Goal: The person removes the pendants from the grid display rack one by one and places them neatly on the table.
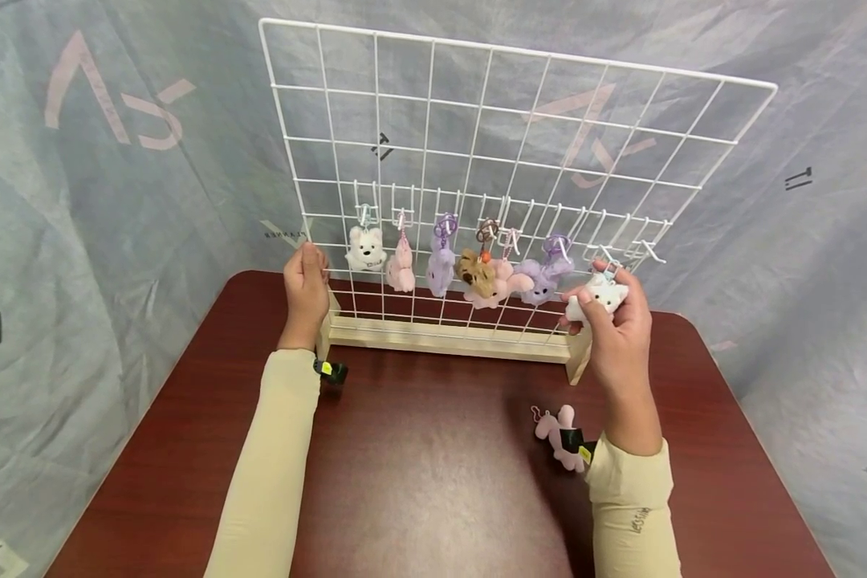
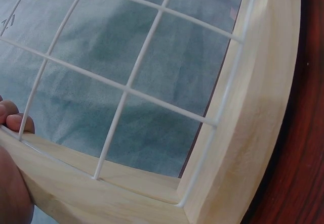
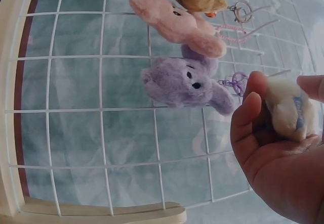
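My right hand (image 1: 624,345) pinches a white plush keychain (image 1: 607,295) in front of the hooks at the right end of a white wire grid rack (image 1: 451,337). Whether its ring is on a hook cannot be made out. In the right wrist view, the same white plush keychain (image 3: 286,105) lies between thumb and fingers, with a blue mark on it. My left hand (image 1: 307,281) grips the rack's left side; in the left wrist view, thumb and fingertips (image 2: 20,123) are on either side of the wooden frame (image 2: 101,188).
From the hooks hang a white plush dog (image 1: 366,250), a pink plush (image 1: 400,269), purple plushes (image 1: 441,269), a brown plush (image 1: 477,273) and another pink one (image 1: 502,285). An uncovered hook (image 1: 646,250) is at far right. A pink plush keychain (image 1: 549,425) lies on the table (image 1: 433,474).
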Demonstrator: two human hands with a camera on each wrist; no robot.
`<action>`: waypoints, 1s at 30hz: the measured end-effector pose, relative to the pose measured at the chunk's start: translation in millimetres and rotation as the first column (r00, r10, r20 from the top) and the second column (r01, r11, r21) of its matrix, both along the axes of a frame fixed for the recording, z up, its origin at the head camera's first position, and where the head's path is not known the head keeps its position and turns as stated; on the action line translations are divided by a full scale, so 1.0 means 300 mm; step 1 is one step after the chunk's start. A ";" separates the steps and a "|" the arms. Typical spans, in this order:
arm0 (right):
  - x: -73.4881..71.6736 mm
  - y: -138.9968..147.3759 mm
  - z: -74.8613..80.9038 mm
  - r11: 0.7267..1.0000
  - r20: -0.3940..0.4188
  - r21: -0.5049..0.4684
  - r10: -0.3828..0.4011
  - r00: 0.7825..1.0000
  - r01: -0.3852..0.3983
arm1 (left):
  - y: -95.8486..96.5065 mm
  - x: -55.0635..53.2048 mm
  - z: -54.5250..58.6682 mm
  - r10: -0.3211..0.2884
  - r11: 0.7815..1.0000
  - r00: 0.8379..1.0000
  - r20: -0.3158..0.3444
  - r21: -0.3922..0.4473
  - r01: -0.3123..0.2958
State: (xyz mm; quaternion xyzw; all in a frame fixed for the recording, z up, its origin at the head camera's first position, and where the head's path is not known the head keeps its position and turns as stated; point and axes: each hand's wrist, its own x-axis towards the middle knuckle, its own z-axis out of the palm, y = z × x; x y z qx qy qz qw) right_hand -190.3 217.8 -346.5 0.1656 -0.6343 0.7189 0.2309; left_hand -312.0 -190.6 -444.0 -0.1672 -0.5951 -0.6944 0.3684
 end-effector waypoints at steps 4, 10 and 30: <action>0.008 0.000 0.008 1.000 -0.028 0.008 -0.001 1.000 0.002 | -0.003 -0.006 0.005 -0.008 1.000 1.000 -0.003 -0.008 0.008; 0.013 -0.001 0.010 1.000 -0.050 -0.001 0.028 0.998 -0.028 | -0.001 -0.008 0.007 -0.015 1.000 1.000 -0.009 0.005 0.015; 0.036 0.001 -0.010 0.972 0.140 0.231 -0.074 0.987 0.040 | -0.005 0.007 0.003 -0.010 1.000 1.000 0.029 0.010 0.010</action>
